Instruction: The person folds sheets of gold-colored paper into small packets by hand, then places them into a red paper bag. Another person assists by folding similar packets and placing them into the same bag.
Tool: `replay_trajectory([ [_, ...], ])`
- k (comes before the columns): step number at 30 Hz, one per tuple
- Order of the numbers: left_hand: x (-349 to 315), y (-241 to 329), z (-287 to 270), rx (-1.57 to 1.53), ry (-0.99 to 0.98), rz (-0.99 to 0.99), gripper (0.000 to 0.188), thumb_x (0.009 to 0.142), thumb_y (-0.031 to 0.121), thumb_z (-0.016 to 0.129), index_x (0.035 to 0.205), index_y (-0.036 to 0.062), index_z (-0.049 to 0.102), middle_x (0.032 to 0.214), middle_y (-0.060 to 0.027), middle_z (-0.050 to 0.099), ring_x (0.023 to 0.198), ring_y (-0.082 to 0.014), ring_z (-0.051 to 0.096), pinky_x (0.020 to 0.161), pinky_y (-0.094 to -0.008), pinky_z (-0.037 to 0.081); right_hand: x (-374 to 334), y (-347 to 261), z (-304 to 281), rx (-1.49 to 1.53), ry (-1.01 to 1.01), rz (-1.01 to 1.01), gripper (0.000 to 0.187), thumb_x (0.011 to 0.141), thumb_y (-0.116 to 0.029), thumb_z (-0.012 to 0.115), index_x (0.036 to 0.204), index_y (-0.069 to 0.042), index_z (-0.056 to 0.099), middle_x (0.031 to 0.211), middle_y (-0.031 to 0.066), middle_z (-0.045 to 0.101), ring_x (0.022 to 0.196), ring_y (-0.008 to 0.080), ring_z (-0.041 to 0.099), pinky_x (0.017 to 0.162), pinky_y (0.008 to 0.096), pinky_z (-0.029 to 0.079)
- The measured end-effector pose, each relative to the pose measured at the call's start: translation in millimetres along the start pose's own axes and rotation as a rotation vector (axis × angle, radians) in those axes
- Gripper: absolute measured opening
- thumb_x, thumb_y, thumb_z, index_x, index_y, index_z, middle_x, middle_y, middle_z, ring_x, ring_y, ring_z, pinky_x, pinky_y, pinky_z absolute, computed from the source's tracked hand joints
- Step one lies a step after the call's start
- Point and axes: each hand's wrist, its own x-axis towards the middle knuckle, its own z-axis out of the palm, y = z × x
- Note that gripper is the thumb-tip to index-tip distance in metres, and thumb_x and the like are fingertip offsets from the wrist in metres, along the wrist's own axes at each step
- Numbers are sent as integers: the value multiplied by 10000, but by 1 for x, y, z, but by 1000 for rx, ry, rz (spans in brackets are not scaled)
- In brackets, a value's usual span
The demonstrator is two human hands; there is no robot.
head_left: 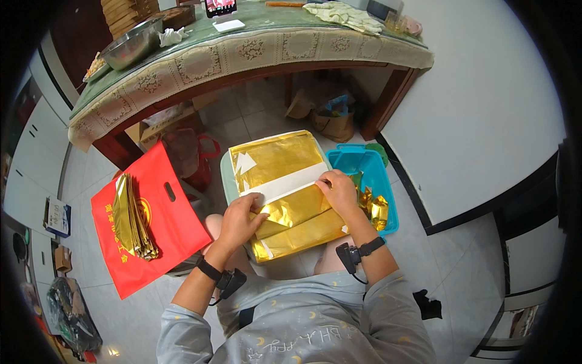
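Centre of frame: a stack of gold foil paper [285,159] lies on a pale stool [225,176] in front of the seated person. Left hand [239,219] rests flat, fingers spread, pressing the top gold sheet [297,212] near its white folded strip [285,185]. Right hand [339,191] pinches the strip's right end, fingers curled. Just right of it, a blue bin [379,176] holds folded gold pieces [376,209]. Left of frame, a red bag [173,224] carries another gold bundle [132,218]. A table [254,51] spans the top.
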Motion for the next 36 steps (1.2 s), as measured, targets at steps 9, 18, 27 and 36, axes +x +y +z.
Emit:
replay_trajectory([
  [9, -4, 1, 6, -16, 59, -108, 298, 787, 79, 754, 1052, 6, 637, 835, -155, 671, 728, -313, 654, 672, -404, 520, -2, 2, 4, 10, 52, -11, 134, 816, -160, 742, 829, -46, 674, 848, 135, 643, 813, 334, 626, 715, 409, 495],
  [18, -5, -6, 13, 54, 150, -56, 275, 810, 91, 760, 1044, 22, 632, 780, -154, 658, 659, -298, 637, 605, -380, 507, -1, 5, 11, -70, 75, -32, 150, 838, -170, 730, 840, -41, 652, 840, 146, 642, 800, 347, 619, 714, 427, 491],
  [27, -3, -8, 16, 94, 184, -44, 229, 825, 89, 737, 1002, 9, 616, 768, -168, 644, 683, -331, 628, 628, -406, 498, -1, 8, 14, -76, 73, -21, 146, 841, -163, 725, 837, -41, 647, 844, 154, 641, 811, 356, 618, 721, 435, 491],
  [36, -2, -4, 17, 226, 121, -37, 244, 824, 98, 696, 1025, 15, 588, 957, -215, 644, 880, -399, 624, 770, -454, 514, -3, 7, 19, -142, 68, -34, 142, 844, -152, 709, 869, -53, 611, 894, 164, 617, 891, 376, 593, 772, 456, 491],
])
